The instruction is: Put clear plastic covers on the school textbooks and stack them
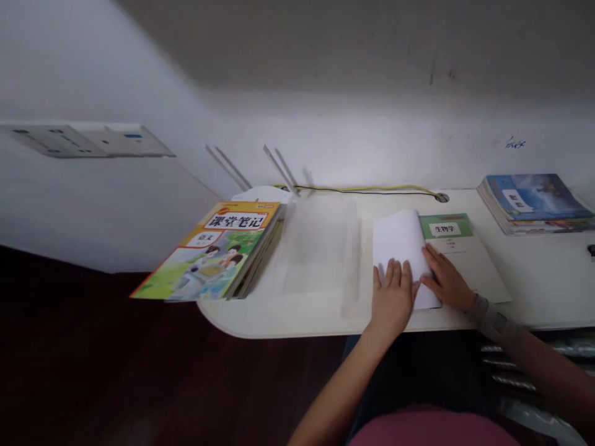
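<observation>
A white sheet (395, 238) lies folded over the left part of a green-and-white textbook (469, 260) on the desk. My left hand (393, 294) presses flat on the sheet's lower part, its fingers stretched out and slightly apart. At the sheet's curved right edge, my right hand (446, 279) rests with fingers extended, touching both the sheet and the book cover. Its wrist wears a grey band. Left of the sheet, a clear plastic cover (320, 248) is spread on the desk; its outline is faint.
A stack of workbooks (209, 257) with a yellow-and-green cover overhangs the desk's left end. Behind it stands a white router (263, 193) with antennas. A yellow cable (362, 188) runs along the wall to a desk hole. Another book stack (534, 201) sits at the right.
</observation>
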The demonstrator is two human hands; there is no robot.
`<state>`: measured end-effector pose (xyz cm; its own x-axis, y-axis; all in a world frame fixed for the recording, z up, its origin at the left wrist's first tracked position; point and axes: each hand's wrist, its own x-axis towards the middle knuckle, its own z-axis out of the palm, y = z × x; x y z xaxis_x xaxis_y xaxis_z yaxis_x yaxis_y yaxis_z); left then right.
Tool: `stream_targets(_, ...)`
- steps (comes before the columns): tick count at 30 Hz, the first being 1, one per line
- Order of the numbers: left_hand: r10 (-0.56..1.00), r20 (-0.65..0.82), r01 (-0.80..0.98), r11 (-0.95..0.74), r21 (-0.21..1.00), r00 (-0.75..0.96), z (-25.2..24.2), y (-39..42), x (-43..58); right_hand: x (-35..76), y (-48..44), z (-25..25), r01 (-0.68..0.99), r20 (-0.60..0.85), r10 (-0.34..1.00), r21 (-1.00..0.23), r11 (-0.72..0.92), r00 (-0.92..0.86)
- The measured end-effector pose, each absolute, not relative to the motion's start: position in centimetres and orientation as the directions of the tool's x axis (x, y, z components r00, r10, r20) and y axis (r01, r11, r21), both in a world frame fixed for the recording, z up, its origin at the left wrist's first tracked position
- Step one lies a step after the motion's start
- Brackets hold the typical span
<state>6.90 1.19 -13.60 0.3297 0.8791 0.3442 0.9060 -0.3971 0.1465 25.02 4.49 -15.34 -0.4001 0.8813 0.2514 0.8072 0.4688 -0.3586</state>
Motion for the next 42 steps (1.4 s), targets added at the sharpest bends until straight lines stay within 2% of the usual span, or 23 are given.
stream_targets(4, 0.915, 0.275, 0.932, -0.339, 0.131, 0.294, -14.1, 1.6, 7.2, 25.1, 4.7, -15.1, 0.813, 0.263, 0.876, -0.336, 0.476, -0.404)
stream_targets(11, 0.909, 0.269, 0.933, -0.352, 0.080, 0.320, -14.0, 0.6, 5.7, 25.2, 4.6, -14.8, 0.812, 0.224, 0.863, -0.294, 0.503, -0.453)
stream_targets(18, 0.941, 0.199, 0.955, -0.290, 0.060, 0.274, -12.8, 1.3, 4.5, 25.1, 4.3, -14.6, 0.808, 0.217, 0.832, -0.208, 0.551, -0.511)
stream_targets(23, 0.930, 0.228, 0.944, -0.316, 0.091, 0.289, -12.7, 0.5, 5.3, 24.9, 4.1, -14.3, 0.802, 0.195, 0.809, -0.138, 0.582, -0.554)
stream_targets(31, 0.887, 0.266, 0.909, -0.409, 0.075, 0.377, -13.9, -0.5, 5.9, 24.8, 4.2, -14.5, 0.799, 0.201, 0.805, -0.133, 0.587, -0.558)
stream_targets(42, 0.904, 0.251, 0.924, -0.374, 0.074, 0.346, -13.1, 0.0, 5.0, 24.6, 4.0, -14.4, 0.808, 0.182, 0.808, -0.093, 0.582, -0.561)
